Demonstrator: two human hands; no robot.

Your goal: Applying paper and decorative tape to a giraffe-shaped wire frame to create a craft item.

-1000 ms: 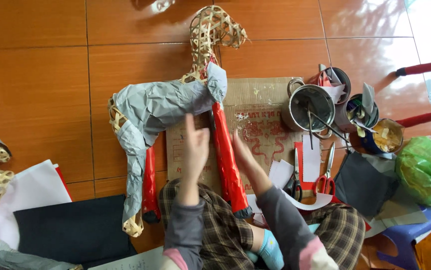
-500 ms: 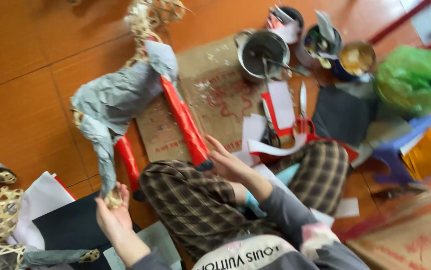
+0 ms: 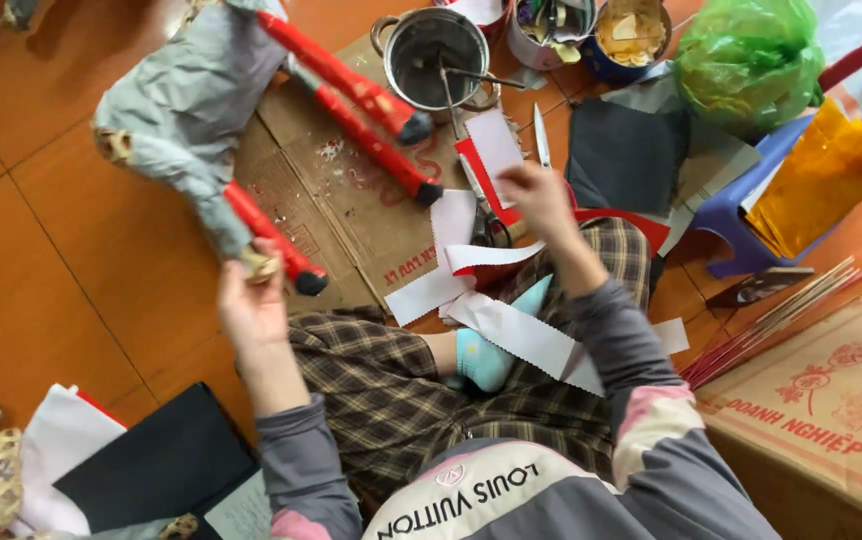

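Paper horse (image 3: pixel 191 110) now farther upper-left

The scene is bright and evenly lit by soft daylight that seems to fall from the upper right, where the pale corner is nearly washed out. The glossy orange floor (image 3: pixel 71 260) carries a mild sheen but no hard glare. Shadows are soft and short: a faint one lies under the grey paper-covered animal figure (image 3: pixel 191 100), and another inside the metal pot (image 3: pixel 438 55). The green plastic bag (image 3: pixel 746 60) and the yellow cellophane (image 3: pixel 816 180) catch small highlights. Sharpness is fair at the centre; the right hand (image 3: pixel 539 195) and left hand (image 3: pixel 251 305) are slightly smeared. Straight lines bend a little toward the edges.
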